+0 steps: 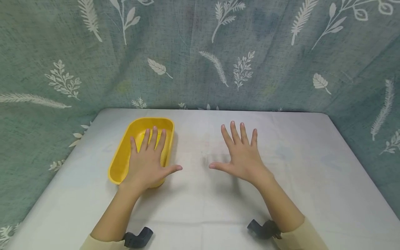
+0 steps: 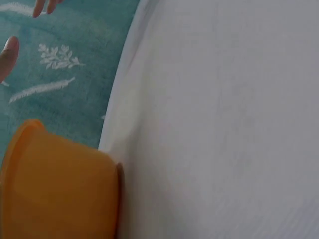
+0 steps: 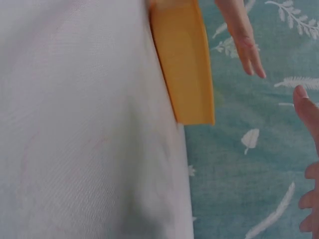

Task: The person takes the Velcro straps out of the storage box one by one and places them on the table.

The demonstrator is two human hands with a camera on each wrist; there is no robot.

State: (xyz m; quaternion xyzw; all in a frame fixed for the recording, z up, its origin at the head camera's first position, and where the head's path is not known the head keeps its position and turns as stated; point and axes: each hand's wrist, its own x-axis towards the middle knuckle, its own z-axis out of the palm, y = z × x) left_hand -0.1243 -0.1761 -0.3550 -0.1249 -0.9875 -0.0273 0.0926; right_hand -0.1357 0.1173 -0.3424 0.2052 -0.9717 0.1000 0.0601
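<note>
In the head view my left hand [image 1: 145, 165] is spread flat above a yellow plastic tub [image 1: 120, 166], hiding part of its inside and near rim. Its fingers are straight and apart, the thumb pointing right, and it grips nothing. My right hand [image 1: 247, 159] hovers over the white tabletop to the right of the tub, fingers also spread, thumb pointing left, holding nothing. The left wrist view shows the outer wall of the tub [image 2: 62, 189] at lower left. From the right wrist the tub [image 3: 184, 64] appears near the top, with the left hand [image 3: 241, 37] beside it.
A table with a white cover [image 1: 203, 205] spreads under both hands. Behind it and along its sides hangs a green curtain [image 1: 187, 52] with white leaf prints. A dark device sits on the left wrist [image 1: 139, 238], another on the right wrist [image 1: 262, 229].
</note>
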